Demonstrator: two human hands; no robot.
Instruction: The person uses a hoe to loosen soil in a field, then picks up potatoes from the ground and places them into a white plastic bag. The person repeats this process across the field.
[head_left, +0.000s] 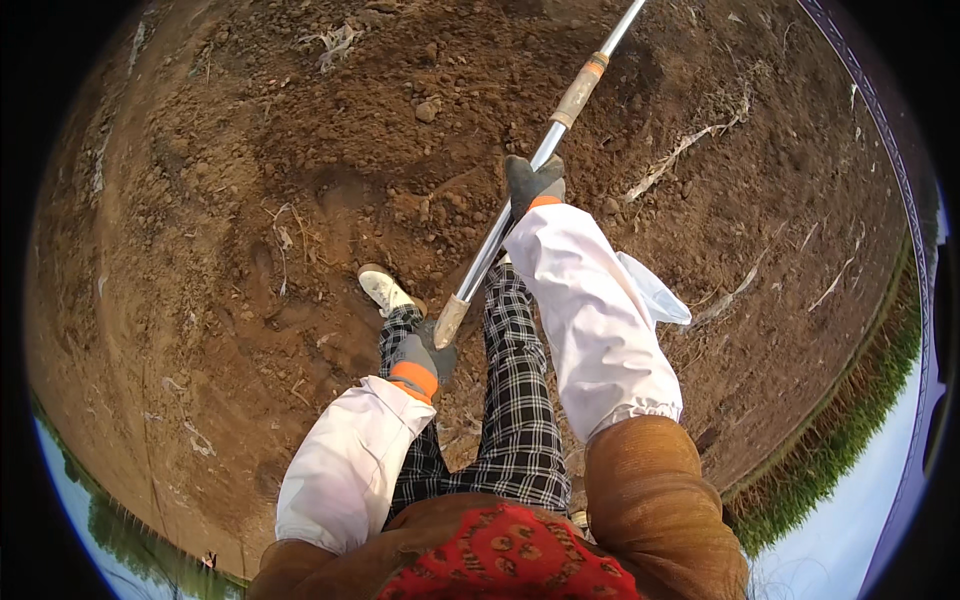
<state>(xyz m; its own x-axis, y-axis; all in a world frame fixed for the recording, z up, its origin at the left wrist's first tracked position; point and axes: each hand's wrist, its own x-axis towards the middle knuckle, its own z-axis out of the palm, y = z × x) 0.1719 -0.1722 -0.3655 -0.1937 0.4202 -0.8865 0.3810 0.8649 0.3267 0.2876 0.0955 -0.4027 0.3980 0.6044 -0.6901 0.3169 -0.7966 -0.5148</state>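
A long metal pole with brown wrapped sections and an orange band runs from between my legs up past the top edge, where its far end is out of view. My right hand, in a grey glove with an orange cuff, is closed around the bare metal midway along it. Lower down, my left hand, gloved the same way, is at the wrapped near end of the pole; its fingers are partly hidden. White sleeve covers reach over both forearms.
Loose brown soil with clods surrounds my feet. A pale torn strip lies on the right, and a pale scrap at the upper left. My white shoe stands left of the pole. Green plants line the right edge.
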